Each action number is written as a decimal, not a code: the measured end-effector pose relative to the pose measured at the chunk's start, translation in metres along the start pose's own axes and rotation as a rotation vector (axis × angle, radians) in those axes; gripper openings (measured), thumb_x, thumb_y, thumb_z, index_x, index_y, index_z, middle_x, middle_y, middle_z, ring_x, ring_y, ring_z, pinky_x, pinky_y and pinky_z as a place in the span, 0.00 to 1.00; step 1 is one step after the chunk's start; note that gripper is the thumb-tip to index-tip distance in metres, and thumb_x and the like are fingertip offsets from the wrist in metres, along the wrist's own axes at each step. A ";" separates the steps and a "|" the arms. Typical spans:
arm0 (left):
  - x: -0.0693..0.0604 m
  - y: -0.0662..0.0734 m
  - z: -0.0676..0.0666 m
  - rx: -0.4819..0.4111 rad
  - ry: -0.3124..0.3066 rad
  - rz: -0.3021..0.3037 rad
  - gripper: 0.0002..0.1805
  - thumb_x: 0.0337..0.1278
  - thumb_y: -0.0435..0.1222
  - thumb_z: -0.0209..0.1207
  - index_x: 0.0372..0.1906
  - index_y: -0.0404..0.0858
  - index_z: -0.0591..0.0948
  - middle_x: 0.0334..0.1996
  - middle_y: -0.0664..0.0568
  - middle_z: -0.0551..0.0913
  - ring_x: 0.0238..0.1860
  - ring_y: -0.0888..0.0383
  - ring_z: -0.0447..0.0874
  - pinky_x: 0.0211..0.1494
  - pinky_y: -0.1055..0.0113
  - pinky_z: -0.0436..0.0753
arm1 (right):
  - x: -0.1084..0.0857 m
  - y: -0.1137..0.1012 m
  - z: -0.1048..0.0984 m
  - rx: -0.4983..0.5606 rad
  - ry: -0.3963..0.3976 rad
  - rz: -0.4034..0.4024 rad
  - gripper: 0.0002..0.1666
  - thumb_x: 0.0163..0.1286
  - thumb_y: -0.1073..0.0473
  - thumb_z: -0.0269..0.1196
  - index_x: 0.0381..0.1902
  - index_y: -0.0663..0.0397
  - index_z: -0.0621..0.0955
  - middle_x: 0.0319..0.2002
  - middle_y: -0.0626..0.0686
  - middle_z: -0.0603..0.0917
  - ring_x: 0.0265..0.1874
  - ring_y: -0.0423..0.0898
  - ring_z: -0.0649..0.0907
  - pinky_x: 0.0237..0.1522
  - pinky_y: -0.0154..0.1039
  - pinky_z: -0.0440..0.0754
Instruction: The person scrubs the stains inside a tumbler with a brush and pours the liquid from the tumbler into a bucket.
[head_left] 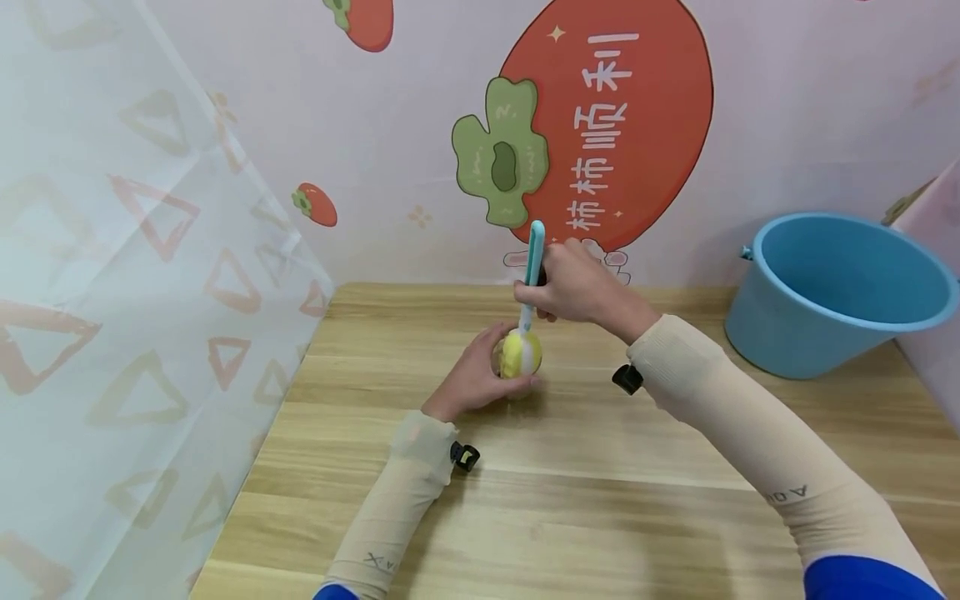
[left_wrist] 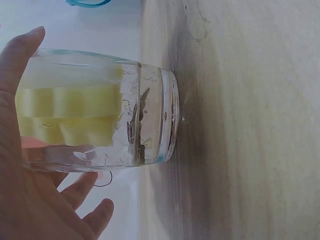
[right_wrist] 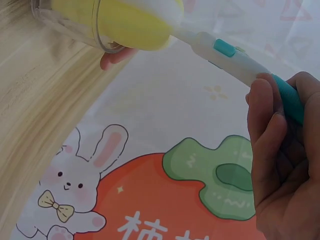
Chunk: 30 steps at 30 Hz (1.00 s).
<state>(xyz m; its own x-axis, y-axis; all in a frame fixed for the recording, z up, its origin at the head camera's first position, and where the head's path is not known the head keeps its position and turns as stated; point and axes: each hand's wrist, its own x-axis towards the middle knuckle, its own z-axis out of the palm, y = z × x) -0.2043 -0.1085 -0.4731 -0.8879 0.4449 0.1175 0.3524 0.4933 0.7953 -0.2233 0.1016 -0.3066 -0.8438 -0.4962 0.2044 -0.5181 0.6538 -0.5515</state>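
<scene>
My left hand (head_left: 480, 371) grips a clear drinking glass (left_wrist: 152, 87), thumb on one side and fingers round the other. The glass stands upright on the wooden table, with dark bits in a little liquid near its base. A cup brush (head_left: 534, 262) with a teal and white handle is held in my right hand (head_left: 577, 283) above the glass. Its yellow and white sponge head (right_wrist: 135, 22) is partly inside the glass, its top bulging above the rim. Through the glass wall, the ridged lower sponge (left_wrist: 75, 107) shows in the left wrist view.
A blue bucket (head_left: 772, 325) stands at the table's right rear, its handle knob toward me. Behind the wooden table (head_left: 555, 533) hangs a printed backdrop (head_left: 405, 125) with persimmon drawings. A patterned sheet (head_left: 150, 317) borders the left side.
</scene>
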 end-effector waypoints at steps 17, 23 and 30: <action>0.002 0.000 -0.002 -0.046 -0.013 0.064 0.41 0.53 0.53 0.78 0.72 0.52 0.73 0.53 0.57 0.80 0.50 0.56 0.79 0.50 0.56 0.82 | -0.002 -0.007 0.004 0.036 -0.031 -0.191 0.19 0.73 0.59 0.64 0.19 0.52 0.83 0.12 0.44 0.81 0.11 0.38 0.80 0.19 0.37 0.78; 0.004 -0.003 -0.001 -0.056 -0.020 0.112 0.39 0.53 0.52 0.78 0.68 0.55 0.73 0.47 0.57 0.81 0.41 0.59 0.82 0.46 0.62 0.84 | 0.001 -0.013 0.011 -0.011 0.031 -0.285 0.20 0.72 0.60 0.65 0.17 0.52 0.81 0.11 0.44 0.80 0.11 0.35 0.79 0.17 0.34 0.74; 0.001 0.000 -0.003 0.052 -0.004 0.087 0.44 0.54 0.55 0.77 0.75 0.64 0.69 0.56 0.61 0.79 0.56 0.57 0.75 0.57 0.53 0.79 | -0.002 -0.010 0.009 -0.109 0.066 -0.293 0.21 0.69 0.60 0.64 0.14 0.49 0.75 0.09 0.43 0.76 0.10 0.36 0.78 0.16 0.34 0.74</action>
<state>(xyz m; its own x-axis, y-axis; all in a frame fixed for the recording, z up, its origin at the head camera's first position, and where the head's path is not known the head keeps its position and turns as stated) -0.2062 -0.1101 -0.4707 -0.8520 0.4909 0.1823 0.4432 0.4906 0.7503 -0.2154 0.0913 -0.3086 -0.6620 -0.6363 0.3959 -0.7492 0.5479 -0.3722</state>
